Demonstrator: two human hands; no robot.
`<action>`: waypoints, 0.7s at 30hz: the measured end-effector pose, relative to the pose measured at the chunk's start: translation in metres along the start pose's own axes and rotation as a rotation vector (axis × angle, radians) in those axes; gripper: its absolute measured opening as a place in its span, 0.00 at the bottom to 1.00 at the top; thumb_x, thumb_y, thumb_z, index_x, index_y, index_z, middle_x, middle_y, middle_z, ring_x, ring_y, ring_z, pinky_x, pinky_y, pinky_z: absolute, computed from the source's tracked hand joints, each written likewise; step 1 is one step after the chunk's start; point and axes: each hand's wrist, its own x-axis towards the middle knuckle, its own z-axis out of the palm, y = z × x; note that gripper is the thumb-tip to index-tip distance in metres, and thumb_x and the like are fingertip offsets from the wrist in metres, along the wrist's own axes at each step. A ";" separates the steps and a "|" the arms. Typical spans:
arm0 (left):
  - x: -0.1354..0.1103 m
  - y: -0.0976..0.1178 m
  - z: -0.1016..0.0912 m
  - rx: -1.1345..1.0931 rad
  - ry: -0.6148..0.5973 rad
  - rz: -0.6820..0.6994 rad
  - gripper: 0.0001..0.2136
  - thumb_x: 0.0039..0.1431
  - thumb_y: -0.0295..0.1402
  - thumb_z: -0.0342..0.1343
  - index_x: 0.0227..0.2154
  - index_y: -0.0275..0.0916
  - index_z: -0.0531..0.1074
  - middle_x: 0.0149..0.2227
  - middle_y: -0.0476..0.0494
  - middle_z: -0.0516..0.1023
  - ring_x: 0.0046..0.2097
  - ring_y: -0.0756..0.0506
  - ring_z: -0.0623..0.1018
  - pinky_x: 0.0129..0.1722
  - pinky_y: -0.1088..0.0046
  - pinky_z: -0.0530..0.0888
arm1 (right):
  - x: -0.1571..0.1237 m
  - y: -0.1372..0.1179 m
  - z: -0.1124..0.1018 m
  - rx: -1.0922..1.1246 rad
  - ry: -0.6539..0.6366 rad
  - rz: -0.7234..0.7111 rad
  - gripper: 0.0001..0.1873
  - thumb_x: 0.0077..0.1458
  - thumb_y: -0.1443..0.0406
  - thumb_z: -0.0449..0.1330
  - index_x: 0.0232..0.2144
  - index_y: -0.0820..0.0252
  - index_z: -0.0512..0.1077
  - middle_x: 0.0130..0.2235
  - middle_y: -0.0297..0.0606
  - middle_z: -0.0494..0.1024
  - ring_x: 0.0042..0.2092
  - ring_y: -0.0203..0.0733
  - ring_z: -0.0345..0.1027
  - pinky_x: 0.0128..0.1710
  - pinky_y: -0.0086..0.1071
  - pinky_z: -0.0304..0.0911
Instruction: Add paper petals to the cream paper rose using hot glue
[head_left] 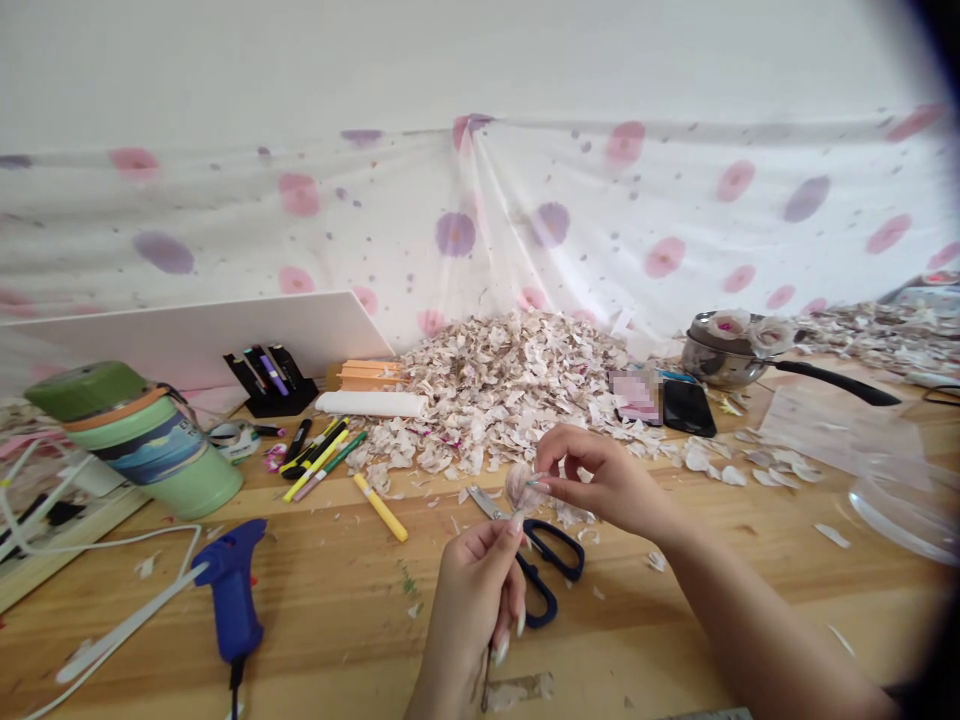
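Over the table's front middle, my left hand [474, 580] is closed, with thumb and fingers pinching the base of a small pale petal flower [517, 486]. A thin dark stem [485, 682] hangs below that hand. My right hand [604, 478] comes in from the right, its thumb and finger pinched at the flower's edge. Fingers partly cover the petals there. Beneath both hands, scissors [562, 565] with dark blue handles lie on the wood, partly hidden. Close behind stands a large heap of dried, whitish petals [510, 385].
At left are a blue glue gun [234, 590] with its cord, a green bottle [161, 445], and several markers [322, 460]. A black phone [688, 407] lies right of the heap. Farther right, a small saucepan [724, 360] holds pale flowers, near a clear plastic dish [904, 515].
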 end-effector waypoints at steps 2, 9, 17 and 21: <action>-0.001 0.000 -0.001 -0.038 -0.028 -0.008 0.22 0.42 0.54 0.62 0.22 0.37 0.69 0.05 0.56 0.63 0.06 0.58 0.53 0.06 0.85 0.44 | 0.000 0.000 0.000 -0.003 0.010 -0.002 0.09 0.54 0.59 0.62 0.29 0.59 0.72 0.35 0.39 0.72 0.32 0.36 0.65 0.29 0.29 0.60; -0.001 0.000 -0.005 -0.273 -0.197 -0.017 0.19 0.44 0.48 0.64 0.21 0.36 0.69 0.04 0.59 0.59 0.06 0.60 0.50 0.05 0.88 0.48 | -0.007 -0.006 0.009 -0.053 0.321 -0.165 0.06 0.54 0.66 0.62 0.37 0.56 0.70 0.38 0.39 0.70 0.35 0.39 0.64 0.32 0.33 0.62; -0.025 0.000 0.005 -0.438 -0.062 0.181 0.19 0.46 0.50 0.63 0.19 0.38 0.70 0.05 0.56 0.62 0.08 0.59 0.55 0.09 0.87 0.53 | -0.037 -0.023 0.044 0.105 0.397 -0.377 0.10 0.55 0.65 0.61 0.40 0.51 0.68 0.30 0.37 0.69 0.31 0.42 0.62 0.30 0.36 0.60; -0.029 -0.004 0.012 -0.443 -0.015 0.195 0.23 0.39 0.55 0.64 0.16 0.38 0.68 0.05 0.56 0.60 0.09 0.59 0.55 0.11 0.85 0.51 | -0.032 -0.022 0.057 0.366 0.191 -0.150 0.16 0.49 0.55 0.66 0.40 0.52 0.72 0.36 0.39 0.72 0.36 0.42 0.66 0.34 0.34 0.64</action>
